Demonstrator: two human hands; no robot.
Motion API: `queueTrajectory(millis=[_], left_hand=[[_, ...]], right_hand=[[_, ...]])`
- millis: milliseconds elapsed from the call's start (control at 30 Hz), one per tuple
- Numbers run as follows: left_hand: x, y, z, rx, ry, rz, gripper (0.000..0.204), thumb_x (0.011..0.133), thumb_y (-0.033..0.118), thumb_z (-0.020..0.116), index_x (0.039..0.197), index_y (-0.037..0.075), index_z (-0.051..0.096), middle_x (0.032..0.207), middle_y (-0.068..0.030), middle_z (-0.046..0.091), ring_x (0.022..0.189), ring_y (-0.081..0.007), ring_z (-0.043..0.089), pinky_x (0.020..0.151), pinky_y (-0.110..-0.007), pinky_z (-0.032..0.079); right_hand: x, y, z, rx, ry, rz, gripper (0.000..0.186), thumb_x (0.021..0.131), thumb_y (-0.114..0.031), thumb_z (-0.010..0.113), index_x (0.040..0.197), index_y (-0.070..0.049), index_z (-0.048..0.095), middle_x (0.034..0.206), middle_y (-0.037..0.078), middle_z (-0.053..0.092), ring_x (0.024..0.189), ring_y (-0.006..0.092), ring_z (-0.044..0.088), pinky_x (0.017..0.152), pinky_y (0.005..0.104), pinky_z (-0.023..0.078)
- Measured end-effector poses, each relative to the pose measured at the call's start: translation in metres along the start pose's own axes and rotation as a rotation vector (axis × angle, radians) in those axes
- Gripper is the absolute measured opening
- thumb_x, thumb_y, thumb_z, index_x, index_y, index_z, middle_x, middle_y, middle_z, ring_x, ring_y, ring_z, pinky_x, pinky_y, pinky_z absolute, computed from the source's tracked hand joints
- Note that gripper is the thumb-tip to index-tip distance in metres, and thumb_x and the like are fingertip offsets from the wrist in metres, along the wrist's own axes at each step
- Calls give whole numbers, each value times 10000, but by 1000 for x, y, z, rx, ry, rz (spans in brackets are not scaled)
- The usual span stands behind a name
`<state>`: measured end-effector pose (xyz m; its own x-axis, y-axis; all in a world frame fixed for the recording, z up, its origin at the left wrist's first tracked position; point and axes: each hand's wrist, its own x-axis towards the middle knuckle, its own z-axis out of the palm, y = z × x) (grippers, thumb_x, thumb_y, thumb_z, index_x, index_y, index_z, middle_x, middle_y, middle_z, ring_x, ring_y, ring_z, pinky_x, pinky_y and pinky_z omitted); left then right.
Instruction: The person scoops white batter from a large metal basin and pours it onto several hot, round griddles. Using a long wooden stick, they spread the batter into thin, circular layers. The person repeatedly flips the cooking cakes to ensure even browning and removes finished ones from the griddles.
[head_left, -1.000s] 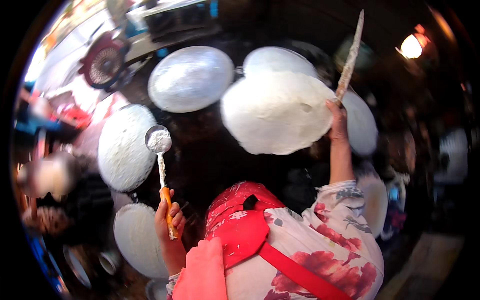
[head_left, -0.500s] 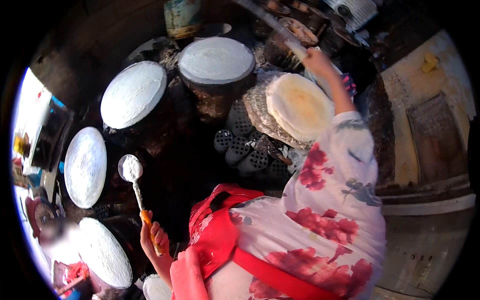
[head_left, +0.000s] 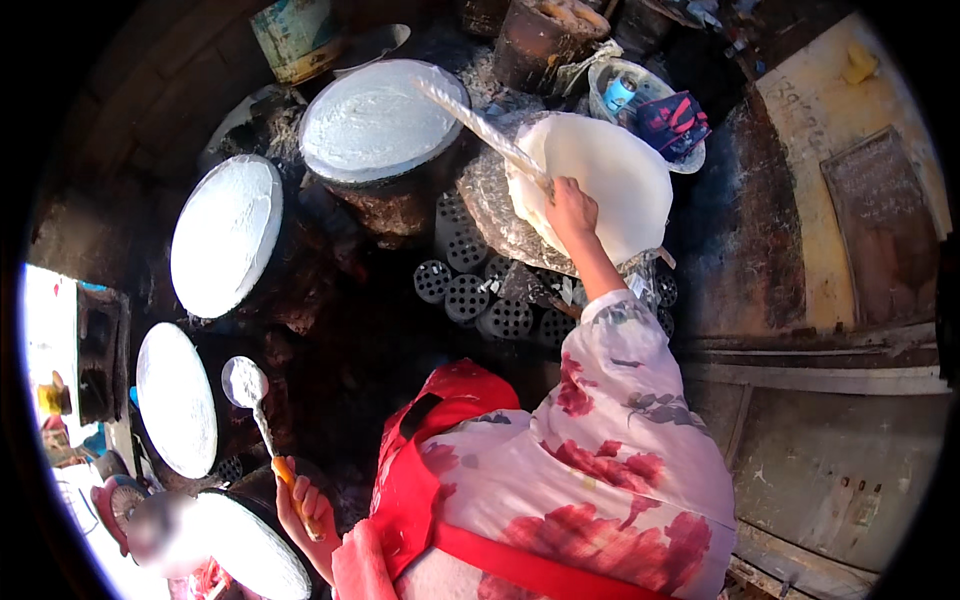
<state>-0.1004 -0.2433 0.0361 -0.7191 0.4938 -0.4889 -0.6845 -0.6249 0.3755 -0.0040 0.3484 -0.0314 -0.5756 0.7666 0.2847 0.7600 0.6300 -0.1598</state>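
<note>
My left hand [head_left: 307,510] is closed round the orange handle of a ladle [head_left: 245,382], whose round bowl is smeared white and held up near the griddles. My right hand [head_left: 573,212] grips one end of a long, pale, flat stick [head_left: 480,128]. The hand is over a stack of thin round flatbreads [head_left: 625,185], and the far end of the stick reaches over the edge of a round griddle [head_left: 383,120] coated in white. More white-coated griddles curve round on the left, among them an upper one [head_left: 227,237] and a lower one [head_left: 177,400].
Perforated round briquettes [head_left: 467,297] lie below the flatbreads. A basin [head_left: 690,162] behind them holds a dark bag with pink straps and a blue item. A worn bucket [head_left: 295,40] stands at the back. Metal panels [head_left: 820,470] line the right side.
My right hand has come down with the stick, which now slants left over the stack. The stack's top shows a pale face where a browned one was. The ladle has dropped slightly in view.
</note>
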Motion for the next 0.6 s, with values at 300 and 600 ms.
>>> queueTrajectory(millis=[300, 600], left_hand=[[22, -20, 18, -127, -58, 61, 408, 1000, 258, 344, 1316, 0, 366, 643, 3, 364, 416, -54, 327, 368, -194, 283], [12, -70, 10, -380, 86, 363, 432, 968, 257, 417, 1344, 60, 335, 669, -9, 392, 410, -83, 377, 364, -210, 329]], right_hand=[[23, -27, 30, -37, -69, 34, 354, 888, -402, 496, 942, -64, 590, 971, 149, 580, 884, 325, 598, 752, 434, 490], [-27, -235, 86, 580, -581, -810, 324, 887, -346, 551, 744, -56, 573, 711, 178, 612, 689, 394, 588, 590, 462, 448]])
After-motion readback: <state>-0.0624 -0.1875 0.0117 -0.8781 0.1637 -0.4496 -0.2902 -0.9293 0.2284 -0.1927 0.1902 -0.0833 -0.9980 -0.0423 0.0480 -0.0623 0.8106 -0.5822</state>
